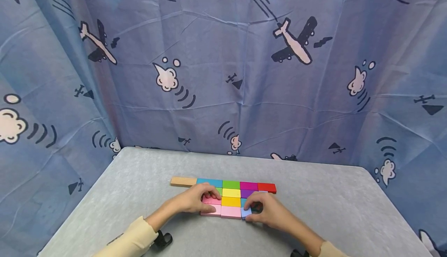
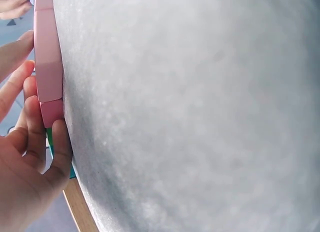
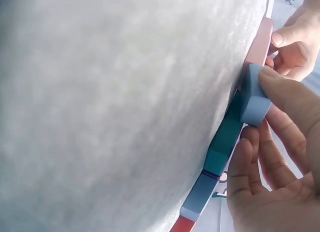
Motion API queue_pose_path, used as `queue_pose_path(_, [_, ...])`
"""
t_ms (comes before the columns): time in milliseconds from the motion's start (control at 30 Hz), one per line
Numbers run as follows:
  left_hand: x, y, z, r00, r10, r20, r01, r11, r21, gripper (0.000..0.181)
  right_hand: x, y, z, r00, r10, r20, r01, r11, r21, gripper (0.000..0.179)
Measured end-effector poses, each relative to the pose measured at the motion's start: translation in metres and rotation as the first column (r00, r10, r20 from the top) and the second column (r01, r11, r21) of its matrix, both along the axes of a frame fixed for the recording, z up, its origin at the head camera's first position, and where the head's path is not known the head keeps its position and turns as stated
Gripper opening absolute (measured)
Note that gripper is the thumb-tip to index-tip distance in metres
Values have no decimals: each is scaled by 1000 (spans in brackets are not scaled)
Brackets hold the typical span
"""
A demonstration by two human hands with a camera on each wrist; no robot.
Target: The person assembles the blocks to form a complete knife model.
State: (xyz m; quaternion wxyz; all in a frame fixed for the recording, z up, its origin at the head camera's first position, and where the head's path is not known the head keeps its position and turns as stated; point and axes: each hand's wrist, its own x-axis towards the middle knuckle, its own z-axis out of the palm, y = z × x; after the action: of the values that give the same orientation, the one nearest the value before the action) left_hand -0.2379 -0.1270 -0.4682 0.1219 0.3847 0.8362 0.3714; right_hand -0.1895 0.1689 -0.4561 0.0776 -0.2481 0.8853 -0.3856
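Coloured rectangular blocks lie side by side in rows on the table. My right hand (image 1: 269,209) pinches a light blue block (image 3: 256,110) between thumb and fingers at the right end of the front row. This block stands beside a light pink block (image 1: 230,212), and a teal block (image 3: 223,142) shows next to it. At the left end, my left hand (image 1: 195,199) rests on the blocks, its thumb on another light pink block (image 1: 216,212) and its fingers at a darker pink block (image 1: 211,200). In the left wrist view its fingertips touch the blocks' left ends.
The back row holds a plain wooden block (image 1: 183,181), a blue block (image 1: 209,181), a green block (image 1: 231,184), a magenta block (image 1: 248,185) and a red block (image 1: 267,187). Yellow and purple ones lie between the rows. A patterned blue curtain (image 1: 209,125) hangs behind the grey table (image 1: 139,179).
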Motion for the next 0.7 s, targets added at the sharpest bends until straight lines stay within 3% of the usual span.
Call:
queue_pose_path(367, [0, 0, 0, 1000, 7, -6, -7, 1000, -6, 27, -2, 6, -1, 1000, 7, 2, -7, 1000, 5, 21])
queue_pose_path(700, [-1, -1, -1, 999, -16, -31, 16, 1000, 6, 27, -1, 15, 2, 999, 53, 3, -52, 998, -47, 22])
